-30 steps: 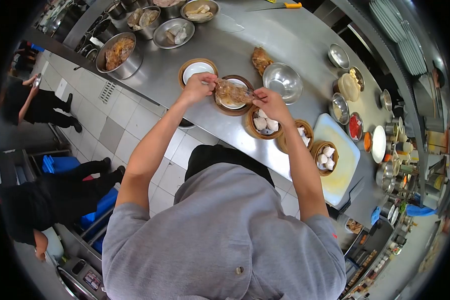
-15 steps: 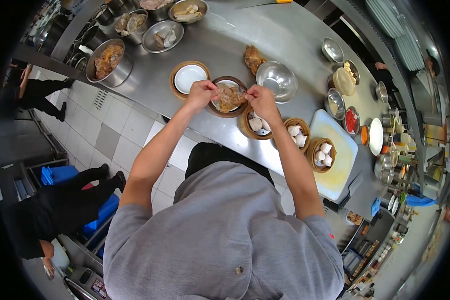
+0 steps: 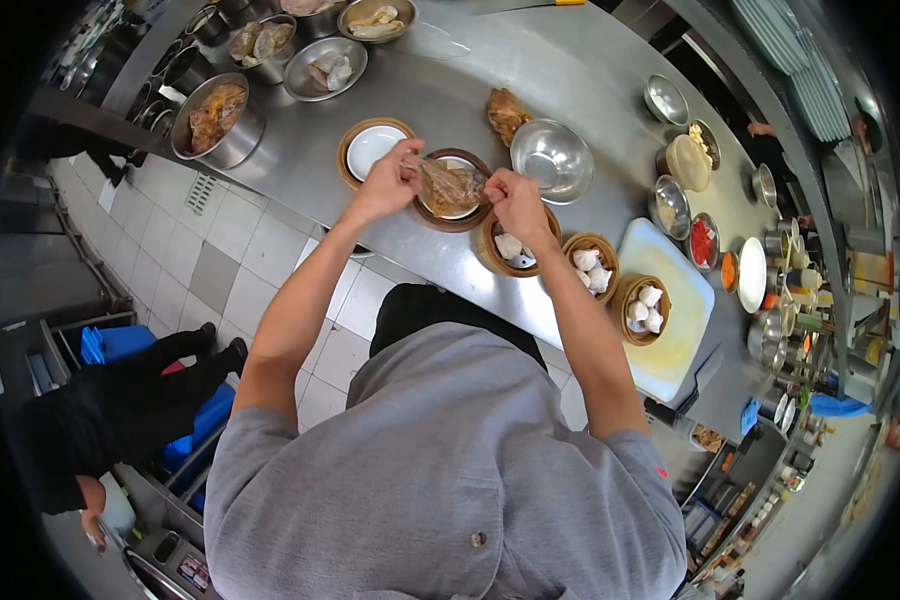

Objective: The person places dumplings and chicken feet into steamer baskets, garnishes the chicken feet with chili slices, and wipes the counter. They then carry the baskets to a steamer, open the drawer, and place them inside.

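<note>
A clear plastic bag [image 3: 450, 186] with brown food in it is stretched between my two hands, above a dark-rimmed steamer basket [image 3: 454, 224] that holds a white dish. My left hand [image 3: 388, 184] pinches the bag's left end, close to a lighter bamboo steamer [image 3: 346, 165] with a white bowl [image 3: 372, 148] in it. The fingers of my right hand [image 3: 517, 200] are closed on the bag's right end, beside an empty metal bowl [image 3: 553, 162]. Another brown bagged portion [image 3: 507, 115] lies behind that bowl.
Bamboo steamers with white dumplings [image 3: 591, 271] stand at the right, beside a cutting board [image 3: 667, 310] and a cleaver [image 3: 708, 370]. A metal pot [image 3: 238, 136] of brown food and several bowls are at the left. Two people in dark clothes [image 3: 120, 415] are at the left.
My left hand has moved slightly left and turned, and the bag is more stretched and lifted. My right hand has shifted slightly. The person at the upper left has moved farther away.
</note>
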{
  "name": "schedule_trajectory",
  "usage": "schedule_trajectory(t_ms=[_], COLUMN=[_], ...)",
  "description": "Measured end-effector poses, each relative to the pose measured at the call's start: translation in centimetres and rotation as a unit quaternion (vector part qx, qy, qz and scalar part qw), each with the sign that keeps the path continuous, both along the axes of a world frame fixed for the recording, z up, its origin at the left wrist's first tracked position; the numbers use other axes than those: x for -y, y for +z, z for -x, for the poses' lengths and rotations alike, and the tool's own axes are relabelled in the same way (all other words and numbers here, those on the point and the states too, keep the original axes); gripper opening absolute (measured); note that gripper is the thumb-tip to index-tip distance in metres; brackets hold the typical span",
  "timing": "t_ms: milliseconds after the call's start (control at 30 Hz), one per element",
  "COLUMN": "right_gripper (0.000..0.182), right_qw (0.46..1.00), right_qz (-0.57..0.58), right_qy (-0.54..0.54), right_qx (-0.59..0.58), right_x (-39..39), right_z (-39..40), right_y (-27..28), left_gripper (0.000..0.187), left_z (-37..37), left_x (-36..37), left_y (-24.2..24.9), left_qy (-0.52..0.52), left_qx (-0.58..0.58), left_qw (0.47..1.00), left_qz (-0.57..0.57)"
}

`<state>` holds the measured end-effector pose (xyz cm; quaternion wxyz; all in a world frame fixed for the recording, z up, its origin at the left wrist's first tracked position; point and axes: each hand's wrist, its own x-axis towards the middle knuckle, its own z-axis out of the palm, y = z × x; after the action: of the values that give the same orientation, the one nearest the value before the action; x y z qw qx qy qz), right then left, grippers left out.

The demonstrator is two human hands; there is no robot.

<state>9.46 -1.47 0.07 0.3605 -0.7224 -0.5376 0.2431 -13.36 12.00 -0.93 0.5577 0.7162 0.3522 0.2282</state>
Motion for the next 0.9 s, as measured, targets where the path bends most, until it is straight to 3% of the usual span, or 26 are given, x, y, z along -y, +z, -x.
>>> schedule_trajectory(t_ms=[33,133,167,267,467,567,667,900], right_gripper=[0.011,0.015,0.017,0.020,0.017,0.009,0.005,0.011], right_qw=[1.000,0.998,0.997,0.997,0.999,0.997,1.000,0.999], right_qz=[0.008,0.017,0.018,0.006,-0.003,-0.001,-0.010,0.022], right_qy=[-0.002,0.005,0.012,0.038,0.054,0.049,0.018,0.020], right_qx=[-0.015,-0.059,-0.073,-0.060,0.002,0.057,0.021,-0.040], right_x=[0.0,0.3,0.5,0.5,0.5,0.4,0.3,-0.4], right_z=[-0.1,0.2,0.3,0.3,0.2,0.0,0.4,0.1], right_y=[0.0,1.6,2.1,1.2,0.6,1.5,2.8,3.8], left_gripper=[0.063,0.075,0.072,0.051,0.022,0.014,0.010,0.009], left_z=[0.1,-0.4,-0.5,-1.0,-1.3,-1.3,-1.3,-3.7], left_x=[0.0,2.4,2.8,2.4,0.5,-0.7,-1.9,-5.2], left_y=[0.6,3.5,3.1,2.7,0.6,2.4,3.3,5.2], left_qy=[-0.027,-0.036,-0.029,0.010,0.037,-0.015,-0.052,-0.108], left_qx=[-0.044,-0.093,-0.096,-0.140,-0.104,-0.123,-0.090,-0.162], left_qw=[0.998,0.987,0.976,0.967,0.970,0.972,0.965,0.973], left_qz=[0.044,-0.129,-0.195,-0.215,-0.218,-0.199,-0.240,-0.125])
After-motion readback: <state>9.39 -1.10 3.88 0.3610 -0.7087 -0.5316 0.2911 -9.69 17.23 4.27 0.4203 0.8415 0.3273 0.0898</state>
